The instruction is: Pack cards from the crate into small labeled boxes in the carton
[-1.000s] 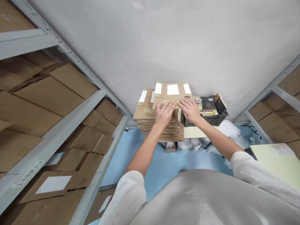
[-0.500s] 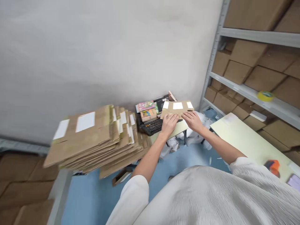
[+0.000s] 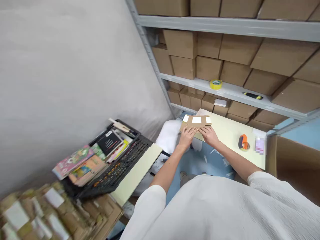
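Observation:
Both my hands grip the near edge of a flat cardboard box (image 3: pixel 196 120) with white labels on its top face. My left hand (image 3: pixel 187 136) has its fingers over the left part of that edge, a ring showing on one finger. On the right part of the same edge, my right hand (image 3: pixel 208 135) has its fingers bent over the cardboard. The thumbs are hidden underneath. The box is held out in front of me, over the left end of a pale table (image 3: pixel 226 128); whether it touches the tabletop I cannot tell.
An orange tape dispenser (image 3: pixel 243 142) lies on the table. Boxes fill the metal shelving (image 3: pixel 225 25), where a yellow tape roll (image 3: pixel 215 84) and a cutter (image 3: pixel 253 96) lie. At left are a black crate (image 3: pixel 112 178) of books and stacked flat cardboard (image 3: pixel 72 216). A large open carton (image 3: pixel 292 166) stands right.
My view has swung right, with both hands still on the flat cardboard box. It has moved from beside the book crate to the pale table by the shelving.

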The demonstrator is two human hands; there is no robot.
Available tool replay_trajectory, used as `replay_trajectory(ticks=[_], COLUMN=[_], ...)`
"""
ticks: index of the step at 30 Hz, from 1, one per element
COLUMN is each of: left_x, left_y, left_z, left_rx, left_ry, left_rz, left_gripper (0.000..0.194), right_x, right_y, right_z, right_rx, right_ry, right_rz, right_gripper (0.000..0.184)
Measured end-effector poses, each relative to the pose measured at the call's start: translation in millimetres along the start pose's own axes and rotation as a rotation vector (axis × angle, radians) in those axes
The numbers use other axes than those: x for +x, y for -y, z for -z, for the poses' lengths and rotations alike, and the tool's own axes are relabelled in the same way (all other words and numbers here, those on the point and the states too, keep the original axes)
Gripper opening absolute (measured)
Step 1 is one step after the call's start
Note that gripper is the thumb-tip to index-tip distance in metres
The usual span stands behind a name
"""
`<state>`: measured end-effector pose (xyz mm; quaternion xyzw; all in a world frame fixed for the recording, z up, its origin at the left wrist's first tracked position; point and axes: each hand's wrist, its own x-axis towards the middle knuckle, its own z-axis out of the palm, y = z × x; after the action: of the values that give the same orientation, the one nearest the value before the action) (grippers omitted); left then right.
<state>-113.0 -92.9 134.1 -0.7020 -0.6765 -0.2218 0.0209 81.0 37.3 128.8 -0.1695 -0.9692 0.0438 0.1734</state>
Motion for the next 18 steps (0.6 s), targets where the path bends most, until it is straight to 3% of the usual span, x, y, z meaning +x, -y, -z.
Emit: replay_trajectory(ticks=[4,9,14,18], left_x=[47,99,140,158], left_y=[0,10,29,36], left_z=[-45.4,-95.4,-130.6,-156.0], left_rx=[0.070,0.053,0.003,-0.059], left_ry=[0.079,0.237,0.388,0.505], left_rz=[-0.156,-0.257,-0.377,-0.437], left_gripper=[0.052,0.051,0.054,0.052], right_x=[-25,-40,-37,-37], right_y=[-33,-62,-76,-77], right_z=[-12,-35,-55,-68], right_rx=[-0.093,-0.157,-0.165,-0.116], right_ry=[0.050,0.120,0.189,0.274], right_rz=[-0.161,-0.365,-0.580,-0.731], right_gripper=[0.050,0.056,0.060,0.058])
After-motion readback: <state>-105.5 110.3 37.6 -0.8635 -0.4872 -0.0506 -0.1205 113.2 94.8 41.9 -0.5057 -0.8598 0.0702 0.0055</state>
